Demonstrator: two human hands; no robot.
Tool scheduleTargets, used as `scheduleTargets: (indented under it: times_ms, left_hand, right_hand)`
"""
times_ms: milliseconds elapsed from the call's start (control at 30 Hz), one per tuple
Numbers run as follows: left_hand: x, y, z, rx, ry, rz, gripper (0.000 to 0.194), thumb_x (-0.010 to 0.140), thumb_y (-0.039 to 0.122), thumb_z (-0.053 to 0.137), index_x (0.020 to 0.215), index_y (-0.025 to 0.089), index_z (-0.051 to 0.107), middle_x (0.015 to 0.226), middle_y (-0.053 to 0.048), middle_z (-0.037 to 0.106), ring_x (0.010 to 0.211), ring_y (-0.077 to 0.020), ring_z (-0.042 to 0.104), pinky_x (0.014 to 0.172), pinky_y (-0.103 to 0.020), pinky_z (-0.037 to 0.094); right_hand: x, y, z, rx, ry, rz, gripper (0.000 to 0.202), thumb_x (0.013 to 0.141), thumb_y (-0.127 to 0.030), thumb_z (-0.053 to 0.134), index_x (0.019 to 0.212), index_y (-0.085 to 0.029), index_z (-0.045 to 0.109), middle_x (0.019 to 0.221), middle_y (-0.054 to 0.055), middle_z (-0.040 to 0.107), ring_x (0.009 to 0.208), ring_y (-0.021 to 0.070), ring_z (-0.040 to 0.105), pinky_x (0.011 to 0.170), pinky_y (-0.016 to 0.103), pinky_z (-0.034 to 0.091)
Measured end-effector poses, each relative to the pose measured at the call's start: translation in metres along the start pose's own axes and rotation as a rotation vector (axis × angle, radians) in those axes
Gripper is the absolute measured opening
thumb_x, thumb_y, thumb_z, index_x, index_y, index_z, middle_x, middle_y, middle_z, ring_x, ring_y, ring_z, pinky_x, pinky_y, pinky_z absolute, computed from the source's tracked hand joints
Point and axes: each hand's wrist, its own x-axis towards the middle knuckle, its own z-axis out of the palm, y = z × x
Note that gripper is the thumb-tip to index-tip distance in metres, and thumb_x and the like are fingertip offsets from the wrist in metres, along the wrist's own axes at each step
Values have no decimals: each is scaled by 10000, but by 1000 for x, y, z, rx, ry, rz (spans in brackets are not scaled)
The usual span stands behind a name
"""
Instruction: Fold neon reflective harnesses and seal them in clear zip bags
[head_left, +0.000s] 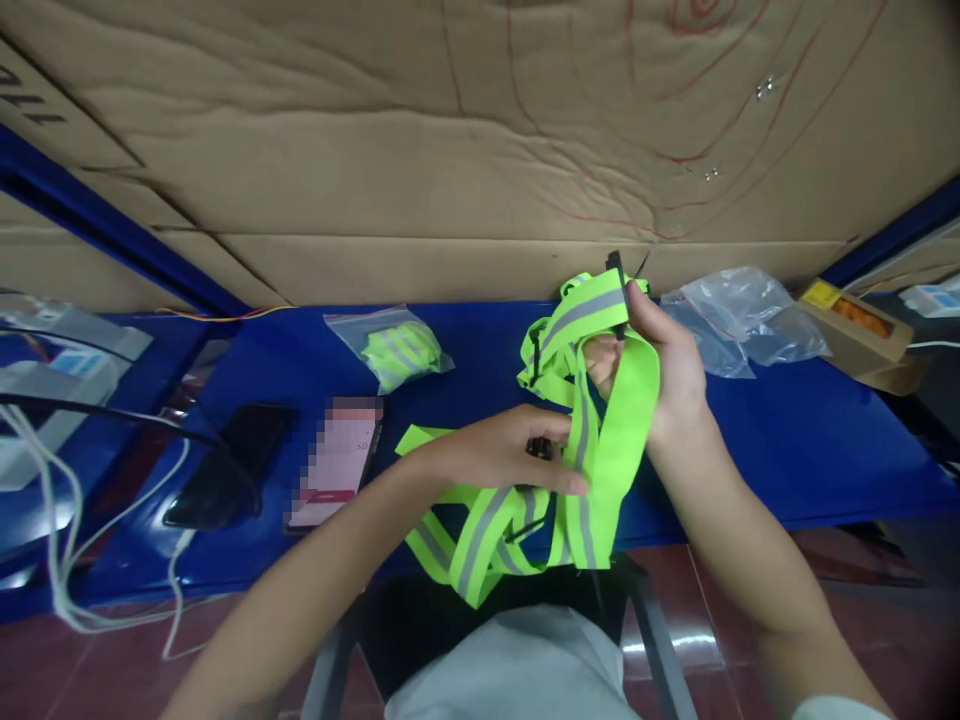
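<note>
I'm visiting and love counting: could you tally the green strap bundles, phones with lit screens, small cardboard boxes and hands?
Green bundles: 2 (held bundle, bagged bundle)
Lit phone: 1
Small box: 1
Hands: 2 (left hand, right hand)
Total: 6

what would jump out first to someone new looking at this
Probably the neon-yellow reflective straps, held up in the right hand, with the left hand on them lower down. Next, the red curved lines on the cardboard behind the blue table.
</note>
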Motion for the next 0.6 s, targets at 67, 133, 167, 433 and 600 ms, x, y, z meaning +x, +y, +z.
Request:
scheduleTargets:
  times_ms: [67,133,167,433,600]
  left_hand:
    - [-8,-6,-10,-84,21,-44,310,865,410,808,1042,167,732,955,-28,729,825,-157,634,724,-258,462]
    - [-16,-13,-18,-109,86,-114,351,862,448,806,1054,170,712,945,-28,722,800,-156,628,700,-262,458]
    - [-19,-16,-21,-92,112,-138,362,860,468,804,1042,173,699,929,-22,711,788,-155,620,689,-261,451]
    - [-23,-40,-23,199,240,-171,420,889,556,725,816,180,551,765,46,524,690,-114,447,607,-254,328]
    - [-31,-38,-21,220,229,-142,364,923,497,703,814,180,562,747,53,508,692,-105,434,617,-250,332]
  right_hand:
    - [14,5,-6,59,14,-25,166,983,-379,615,982,-214,629,850,-31,643,632,94,524,598,229,477]
    - [23,12,-20,31,37,-19,156,958,-366,661,1000,-221,621,791,-49,628,610,99,520,606,241,478]
    - [26,15,-27,11,53,6,171,949,-374,678,1010,-227,618,756,-56,618,598,107,519,607,250,480]
    - [13,19,-43,-29,-10,161,653,793,-837,684,1050,-237,718,806,6,684,677,170,628,694,337,578]
    - [9,12,-46,-215,30,123,574,715,-587,909,1176,-287,743,932,-12,725,826,177,706,777,319,610]
